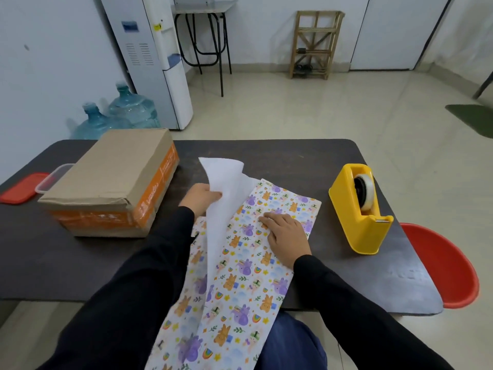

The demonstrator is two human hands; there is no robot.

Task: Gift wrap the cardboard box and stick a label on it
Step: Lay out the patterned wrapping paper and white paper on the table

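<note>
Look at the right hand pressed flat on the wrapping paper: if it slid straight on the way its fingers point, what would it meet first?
The right hand points up-left along the wrapping paper. It would probably first meet the raised white flap, then the left hand holding it; depth is unclear.

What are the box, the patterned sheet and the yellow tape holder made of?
The box looks like brown cardboard, matte, creased at a corner, with orange printed tape around its sides. The patterned sheet seems thin paper: printed one side, plain white beneath where the left hand lifts it. The tape holder looks like glossy moulded plastic, carrying a clear roll.
</note>
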